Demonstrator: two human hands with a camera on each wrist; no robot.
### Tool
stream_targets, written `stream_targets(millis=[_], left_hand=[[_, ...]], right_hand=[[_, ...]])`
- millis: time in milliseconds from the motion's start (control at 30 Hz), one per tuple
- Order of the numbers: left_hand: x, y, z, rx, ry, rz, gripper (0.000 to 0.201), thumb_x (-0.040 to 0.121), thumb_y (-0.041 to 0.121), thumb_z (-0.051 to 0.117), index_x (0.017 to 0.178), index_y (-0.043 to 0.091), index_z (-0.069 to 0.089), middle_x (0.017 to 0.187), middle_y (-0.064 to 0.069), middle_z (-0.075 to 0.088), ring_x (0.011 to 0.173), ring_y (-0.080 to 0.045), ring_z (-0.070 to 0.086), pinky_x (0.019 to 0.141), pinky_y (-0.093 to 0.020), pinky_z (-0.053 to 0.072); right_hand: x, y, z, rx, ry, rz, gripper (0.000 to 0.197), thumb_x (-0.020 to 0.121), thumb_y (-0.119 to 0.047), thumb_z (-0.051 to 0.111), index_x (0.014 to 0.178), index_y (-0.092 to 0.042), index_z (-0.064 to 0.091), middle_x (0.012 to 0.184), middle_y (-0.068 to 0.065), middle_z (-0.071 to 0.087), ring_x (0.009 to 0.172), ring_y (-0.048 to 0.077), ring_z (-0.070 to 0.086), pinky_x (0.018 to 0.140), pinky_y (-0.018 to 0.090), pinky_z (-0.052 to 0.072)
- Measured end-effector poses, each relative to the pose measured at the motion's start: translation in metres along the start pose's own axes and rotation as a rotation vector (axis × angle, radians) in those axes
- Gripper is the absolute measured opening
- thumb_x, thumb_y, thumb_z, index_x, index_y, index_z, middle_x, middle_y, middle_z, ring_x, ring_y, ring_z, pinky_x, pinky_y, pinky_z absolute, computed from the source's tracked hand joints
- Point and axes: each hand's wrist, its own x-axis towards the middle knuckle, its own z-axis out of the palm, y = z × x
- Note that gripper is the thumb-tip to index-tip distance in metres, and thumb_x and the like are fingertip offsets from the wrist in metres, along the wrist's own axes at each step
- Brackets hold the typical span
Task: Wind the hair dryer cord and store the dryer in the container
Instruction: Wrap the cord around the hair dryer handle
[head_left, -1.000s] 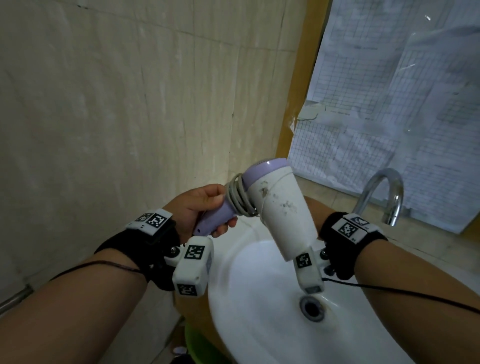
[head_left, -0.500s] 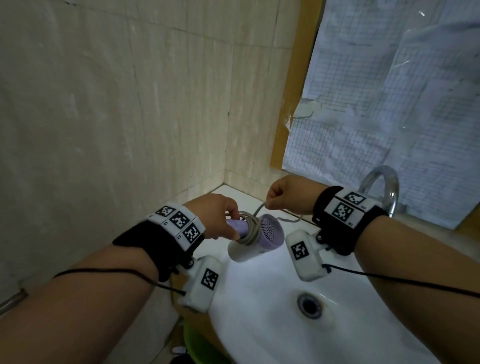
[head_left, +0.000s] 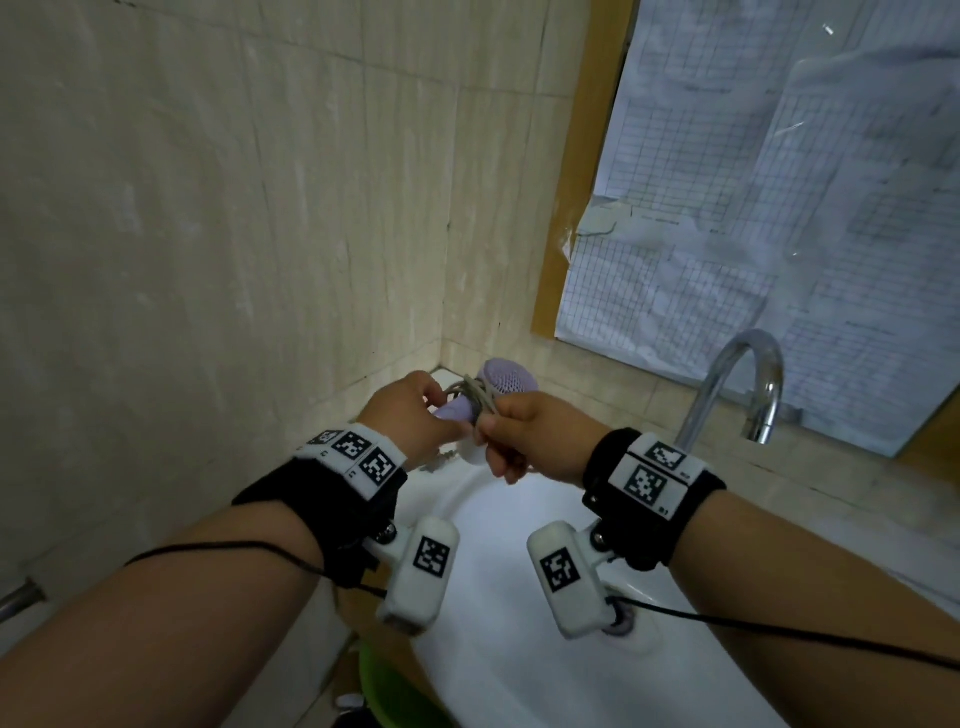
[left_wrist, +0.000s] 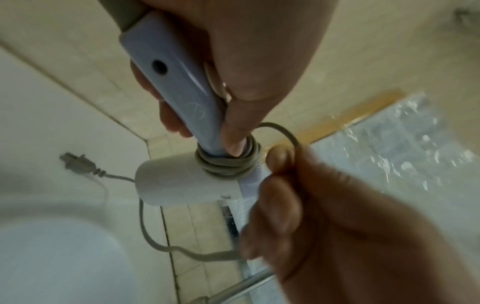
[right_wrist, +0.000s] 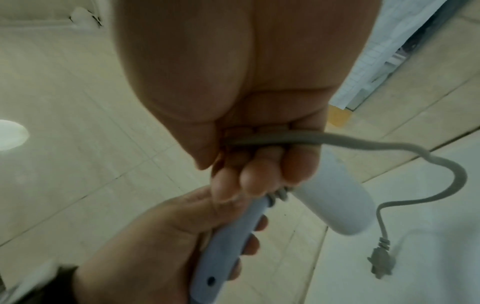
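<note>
Left hand (left_wrist: 233, 61) grip wraps the lilac-handled white plastic hair dryer (left_wrist: 176, 185), thumb pinning coils beside the barrel. Right hand (right_wrist: 246, 102) grip closes on the grey cord (right_wrist: 337, 142), keeping tension for the wrap.

Above the white sink (head_left: 519, 649), the hair dryer (left_wrist: 179, 185) is white with a lilac handle, its cord (left_wrist: 228, 164) grey.

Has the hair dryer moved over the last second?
Yes. The hair dryer went from high above the sink down and back toward the wall corner.
</note>
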Motion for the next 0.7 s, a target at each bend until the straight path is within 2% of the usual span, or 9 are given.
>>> stream_targets(millis=[100, 167, 233, 333, 433, 533, 633, 667, 700], left_hand=[[0.001, -0.002, 0.000, -0.268, -0.008, -0.104, 0.035, 0.066, 0.034, 0.072, 0.094, 0.022, 0.056, 0.073, -0.010, 0.071, 0.052, -0.019, 0.061, 0.045, -0.022, 0.040], [0.000, -0.003, -0.001, -0.486, -0.030, -0.125, 0.033, 0.070, 0.025, 0.070, 0.099, 0.014, 0.058, 0.075, -0.014, 0.072, 0.055, -0.022, 0.063, 0.050, -0.028, 0.043], [-0.004, -0.001, -0.004, -0.629, -0.052, -0.091, 0.023, 0.079, 0.013, 0.066, 0.099, 0.005, 0.058, 0.075, -0.014, 0.071, 0.051, -0.017, 0.064, 0.050, -0.026, 0.045], [-0.011, 0.003, -0.008, -0.709, -0.109, -0.017, 0.006, 0.084, 0.004, 0.057, 0.089, 0.007, 0.059, 0.069, -0.012, 0.068, 0.045, -0.013, 0.060, 0.047, -0.024, 0.044], [-0.012, 0.001, -0.007, -0.748, -0.103, 0.012, 0.007, 0.084, 0.003, 0.056, 0.082, 0.009, 0.058, 0.060, -0.007, 0.068, 0.046, -0.018, 0.058, 0.049, -0.027, 0.044], [-0.012, -0.001, -0.008, -0.854, -0.102, 0.026, 0.008, 0.087, 0.005, 0.051, 0.082, 0.007, 0.056, 0.059, -0.006, 0.068, 0.047, -0.018, 0.057, 0.046, -0.026, 0.045], [-0.014, 0.000, -0.008, -0.897, -0.161, 0.077, 0.006, 0.088, 0.006, 0.050, 0.082, 0.006, 0.054, 0.060, -0.008, 0.069, 0.047, -0.019, 0.056, 0.045, -0.024, 0.046], [-0.015, 0.000, -0.007, -0.902, -0.195, 0.097, 0.003, 0.085, 0.007, 0.053, 0.083, 0.005, 0.054, 0.060, -0.009, 0.068, 0.046, -0.020, 0.056, 0.044, -0.024, 0.045], [-0.016, 0.000, -0.006, -0.910, -0.227, 0.114, 0.007, 0.080, 0.010, 0.055, 0.084, 0.004, 0.053, 0.060, -0.010, 0.068, 0.045, -0.020, 0.056, 0.043, -0.024, 0.045]], right_hand=[[-0.003, 0.018, 0.003, 0.009, -0.106, -0.015, 0.028, 0.098, -0.015, 0.040, 0.076, -0.016, 0.057, 0.064, 0.002, 0.060, 0.054, 0.010, 0.054, 0.058, 0.014, 0.046], [-0.004, 0.030, 0.005, -0.040, -0.139, 0.021, 0.028, 0.098, -0.017, 0.040, 0.076, -0.017, 0.058, 0.063, 0.000, 0.060, 0.054, 0.008, 0.054, 0.058, 0.012, 0.046], [-0.004, 0.042, 0.004, -0.059, -0.115, 0.072, 0.031, 0.097, -0.020, 0.041, 0.073, -0.018, 0.059, 0.059, -0.002, 0.059, 0.052, 0.008, 0.053, 0.058, 0.015, 0.046], [-0.004, 0.055, -0.004, -0.013, -0.010, 0.083, 0.034, 0.096, -0.025, 0.044, 0.068, -0.018, 0.063, 0.050, -0.005, 0.055, 0.048, 0.012, 0.048, 0.056, 0.022, 0.042], [-0.004, 0.058, -0.008, -0.016, 0.038, 0.090, 0.036, 0.094, -0.031, 0.047, 0.064, -0.020, 0.064, 0.045, -0.006, 0.051, 0.045, 0.011, 0.045, 0.054, 0.022, 0.041], [-0.002, 0.062, -0.009, 0.034, 0.097, 0.125, 0.039, 0.091, -0.039, 0.049, 0.059, -0.021, 0.062, 0.045, -0.007, 0.048, 0.046, 0.014, 0.041, 0.051, 0.024, 0.038], [-0.004, 0.063, -0.009, 0.090, 0.154, 0.156, 0.040, 0.090, -0.037, 0.053, 0.054, -0.020, 0.060, 0.042, -0.009, 0.043, 0.045, 0.013, 0.034, 0.046, 0.022, 0.030], [-0.003, 0.064, -0.010, 0.107, 0.155, 0.162, 0.040, 0.090, -0.035, 0.053, 0.054, -0.019, 0.058, 0.042, -0.009, 0.042, 0.045, 0.012, 0.032, 0.045, 0.022, 0.028], [-0.002, 0.058, -0.010, 0.098, 0.143, 0.182, 0.040, 0.091, -0.033, 0.052, 0.054, -0.017, 0.056, 0.042, -0.008, 0.041, 0.044, 0.013, 0.030, 0.044, 0.021, 0.025]])
